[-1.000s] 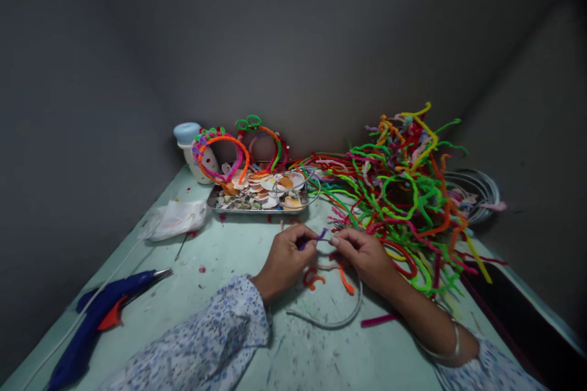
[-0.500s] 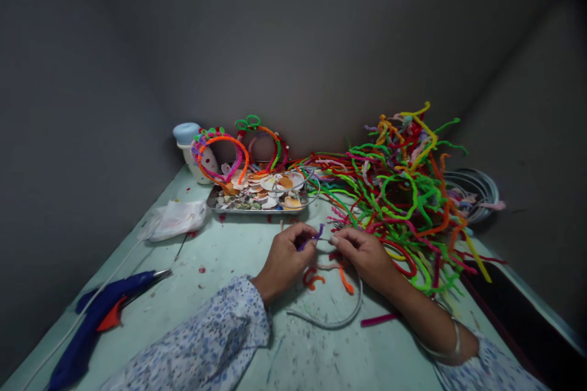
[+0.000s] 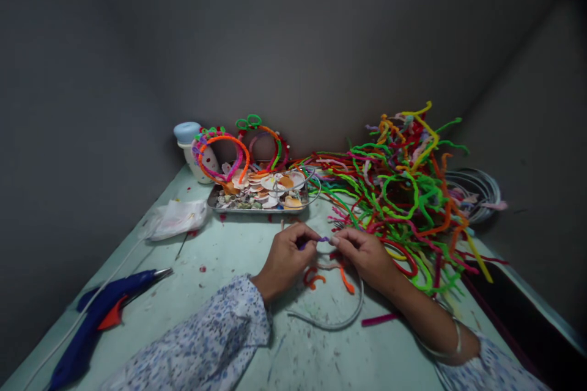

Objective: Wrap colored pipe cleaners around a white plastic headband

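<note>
My left hand (image 3: 291, 256) is closed in a pinch on a short purple pipe cleaner (image 3: 323, 239), which bridges the small gap between my fingertips. Opposite it, my right hand (image 3: 362, 253) pinches the upper end of a thin grey headband (image 3: 337, 324), with the purple piece meeting it there. The headband's curve runs down below my hands, and its other end points left just over the table. Under my hands lie a curled orange pipe cleaner piece (image 3: 314, 280) and a bent orange one (image 3: 347, 280). A magenta piece (image 3: 379, 320) lies by my right forearm.
A heap of colourful pipe cleaners (image 3: 403, 189) fills the right. Behind my hands stands a metal tray (image 3: 257, 211) of shells, with wrapped headbands (image 3: 247, 159) and a blue-lidded bottle (image 3: 187, 133). At left lie a blue glue gun (image 3: 98, 330) and a plastic bag (image 3: 178, 220).
The purple pipe cleaner's tip, which stuck up above my left fingers, now lies flat across the gap to my right fingertips. Both hands stay in nearly the same place.
</note>
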